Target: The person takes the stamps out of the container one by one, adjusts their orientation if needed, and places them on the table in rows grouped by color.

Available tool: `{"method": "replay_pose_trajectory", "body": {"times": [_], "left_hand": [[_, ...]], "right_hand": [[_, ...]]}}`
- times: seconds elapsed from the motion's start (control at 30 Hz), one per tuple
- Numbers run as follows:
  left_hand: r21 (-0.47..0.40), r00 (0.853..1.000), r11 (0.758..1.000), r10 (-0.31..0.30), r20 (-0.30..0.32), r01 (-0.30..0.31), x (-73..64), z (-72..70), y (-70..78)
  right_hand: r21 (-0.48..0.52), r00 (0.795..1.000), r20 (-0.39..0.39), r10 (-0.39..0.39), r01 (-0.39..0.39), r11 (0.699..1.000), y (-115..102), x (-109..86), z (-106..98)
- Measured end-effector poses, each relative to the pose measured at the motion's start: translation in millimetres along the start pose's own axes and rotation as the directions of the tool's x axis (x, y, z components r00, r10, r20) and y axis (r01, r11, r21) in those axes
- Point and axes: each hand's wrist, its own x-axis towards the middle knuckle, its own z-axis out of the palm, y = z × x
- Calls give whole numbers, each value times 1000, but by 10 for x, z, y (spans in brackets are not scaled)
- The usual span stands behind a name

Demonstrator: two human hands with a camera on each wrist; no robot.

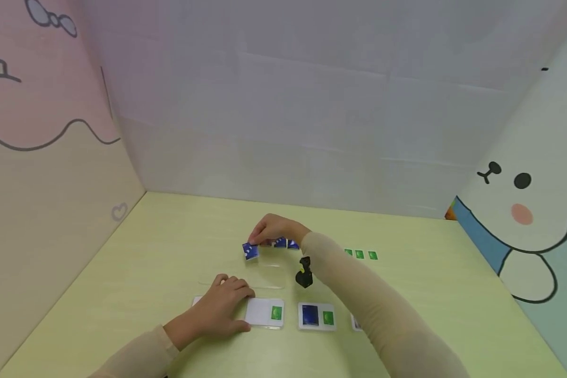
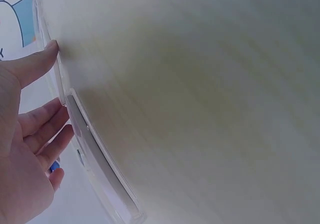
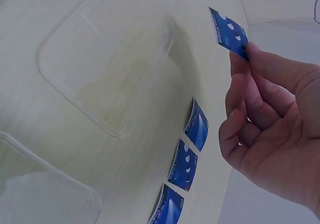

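My right hand (image 1: 276,228) pinches a small blue square card (image 3: 229,31) between thumb and fingers, raised off the table. The card is printed with white crescent shapes. Beneath that hand, more blue cards (image 3: 182,165) lie in a row on the table. My left hand (image 1: 219,310) rests at a white card (image 1: 260,311) that bears a green square on its right side. Its fingers spread along the card's far edge, with the thumb by the near edge. In the left wrist view, the fingertips are right at the rim of a clear case (image 2: 102,159).
Flat clear plastic pieces (image 3: 100,69) lie beyond my left hand. To the right is a white-bordered card (image 1: 316,326) with blue and green squares, then another card (image 1: 356,322) partly behind my sleeve. Green squares (image 1: 359,254) lie farther back. Walls enclose the table.
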Motion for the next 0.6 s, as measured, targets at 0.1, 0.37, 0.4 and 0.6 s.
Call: {"method": "replay_pose_trajectory", "body": {"times": [0.1,0.37,0.4,0.6], "left_hand": [[6,1000,1000,-2,0,2,1,-15,-7],[-11,1000,1000,-18,21,18,13,-46,-10],[-12,999,1000,-20,27,20,13,-38,-13],[-8,999,1000,-16,28,16,2,14,-13]], "right_hand": [[-26,1000,11,-22,23,999,-48,1,-35],[-21,1000,10,-29,29,999,-93,-3,-104],[-15,1000,11,-29,29,999,-87,-3,-104],[23,999,20,-29,28,999,-32,35,-92]]}}
